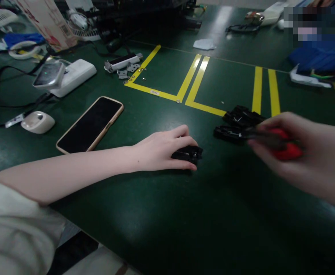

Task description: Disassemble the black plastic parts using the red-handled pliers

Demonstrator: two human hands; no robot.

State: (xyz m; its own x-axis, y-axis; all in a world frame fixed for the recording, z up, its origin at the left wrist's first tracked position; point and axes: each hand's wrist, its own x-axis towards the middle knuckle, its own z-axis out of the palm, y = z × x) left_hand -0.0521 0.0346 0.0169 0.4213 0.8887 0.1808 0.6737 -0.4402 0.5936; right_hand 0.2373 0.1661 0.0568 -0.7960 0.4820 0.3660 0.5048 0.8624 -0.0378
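My left hand (167, 149) lies on the green tabletop, its thumb and fingers closed around a glossy black plastic part (188, 153). At the right, my right hand (302, 152) grips red-handled pliers (288, 147); motion blurs them, and the palm hides part of the handles. Their dark nose points left, close to more black plastic parts (232, 131) lying together on the table. Whether the pliers touch those parts I cannot tell.
A phone (91, 124) in a tan case lies left of my left hand, near a white earbud-like case (38, 122) and a white device (74, 78). Yellow tape (156, 93) marks the table, with small metal rings nearby. A person sits at the far right.
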